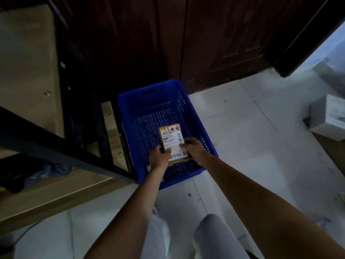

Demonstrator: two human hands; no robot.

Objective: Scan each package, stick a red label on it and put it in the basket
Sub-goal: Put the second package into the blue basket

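Observation:
A small brown cardboard package [172,140] with a white shipping label is held inside the blue perforated plastic basket [128,116] on the floor. A red label [174,128] with black characters sticks on the package's far right corner. My left hand [159,158] grips the package's near left edge, thumb on top. On the near right edge sits my right hand [194,148], fingers over the label. Whether the package rests on the basket's bottom I cannot tell.
A metal shelf rack with wooden boards [28,75] stands left, touching the basket. Dark wooden doors [214,43] rise behind it. White boxes [328,116] lie on the pale tiled floor at the right. My knees [214,236] are at the bottom.

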